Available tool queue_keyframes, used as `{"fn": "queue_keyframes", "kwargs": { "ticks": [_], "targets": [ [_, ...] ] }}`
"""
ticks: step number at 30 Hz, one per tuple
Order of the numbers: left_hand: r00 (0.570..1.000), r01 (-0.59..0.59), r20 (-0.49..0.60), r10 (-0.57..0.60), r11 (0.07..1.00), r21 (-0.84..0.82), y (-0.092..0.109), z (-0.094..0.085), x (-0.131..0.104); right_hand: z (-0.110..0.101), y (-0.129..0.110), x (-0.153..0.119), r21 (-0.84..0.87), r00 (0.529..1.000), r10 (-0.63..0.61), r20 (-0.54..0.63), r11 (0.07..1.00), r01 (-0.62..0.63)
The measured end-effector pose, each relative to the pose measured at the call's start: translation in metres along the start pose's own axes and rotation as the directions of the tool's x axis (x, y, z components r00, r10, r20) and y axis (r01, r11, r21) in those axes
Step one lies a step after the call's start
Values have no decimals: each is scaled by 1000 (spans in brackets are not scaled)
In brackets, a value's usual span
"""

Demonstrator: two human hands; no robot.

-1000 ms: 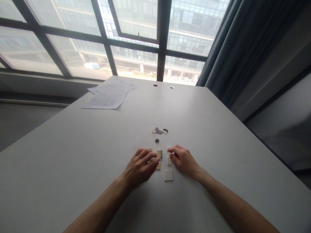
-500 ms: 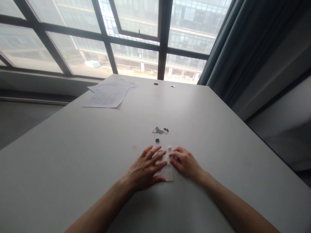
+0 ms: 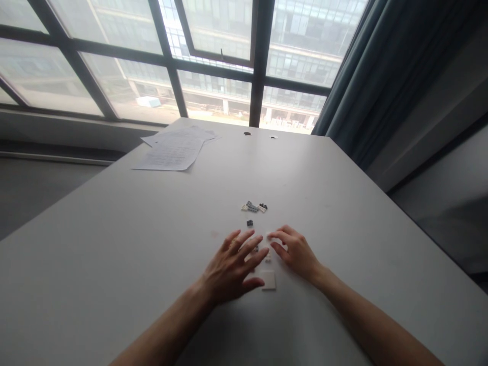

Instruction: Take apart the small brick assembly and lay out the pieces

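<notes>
My left hand (image 3: 238, 265) is spread palm down over small building bricks, mostly hidden beneath it. A grey brick (image 3: 256, 248) shows between its fingers. The thumb tip lies at the left edge of a flat white square tile (image 3: 269, 280). My right hand (image 3: 296, 252) is open, thumb and index finger apart. Its index fingertip reaches a small white piece (image 3: 268, 236), partly covered by that finger; whether they touch, I cannot tell. Between the hands lies a white studded brick (image 3: 268, 256). Beyond my left fingers sits a dark grey brick (image 3: 249, 223).
Farther up the white table (image 3: 324, 178) lies a small group of grey bricks (image 3: 251, 206), with a black and white piece (image 3: 263, 207) beside it. Printed papers (image 3: 171, 150) rest at the far left. Two round holes are near the far edge, before the window.
My right fingers have left the white studded brick and opened, the index finger moving to the small white piece beyond. More of the white tile shows by my left thumb. The view has shifted slightly.
</notes>
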State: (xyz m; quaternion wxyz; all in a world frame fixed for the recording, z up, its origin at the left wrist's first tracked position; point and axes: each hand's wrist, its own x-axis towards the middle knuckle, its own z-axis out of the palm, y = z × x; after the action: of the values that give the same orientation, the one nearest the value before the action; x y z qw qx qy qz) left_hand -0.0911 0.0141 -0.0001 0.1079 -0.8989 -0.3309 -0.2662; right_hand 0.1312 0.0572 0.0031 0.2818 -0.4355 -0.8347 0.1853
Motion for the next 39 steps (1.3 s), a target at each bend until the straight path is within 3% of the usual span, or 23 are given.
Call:
{"fn": "queue_keyframes", "kwargs": {
  "ticks": [4, 9, 14, 16, 24, 39],
  "targets": [
    [964, 84, -252, -83, 996, -7, -7, -4, -6, -9, 1, 43, -46, 996, 32, -81, 998, -36],
    [872, 265, -407, -273, 961, -77, -17, 0, -14, -4, 23, 93, -173, 991, 135, -19, 975, -137],
    [714, 455, -487, -503, 862, -223, -26, 3, -14, 8, 40, 104, -204, 985, 161, 62, 968, -146],
    [682, 485, -488, -544, 837, -255, -28, 4, -13, 11, 41, 102, -198, 985, 146, 92, 972, -125],
    [698, 471, -476, -535, 843, -258, -27, 5, -13, 17, 40, 97, -231, 990, 64, 123, 972, -34],
    [767, 433, -419, -486, 874, -222, -24, 6, -12, 12, 46, 106, -297, 971, 14, 239, 953, 59]
  ]
}}
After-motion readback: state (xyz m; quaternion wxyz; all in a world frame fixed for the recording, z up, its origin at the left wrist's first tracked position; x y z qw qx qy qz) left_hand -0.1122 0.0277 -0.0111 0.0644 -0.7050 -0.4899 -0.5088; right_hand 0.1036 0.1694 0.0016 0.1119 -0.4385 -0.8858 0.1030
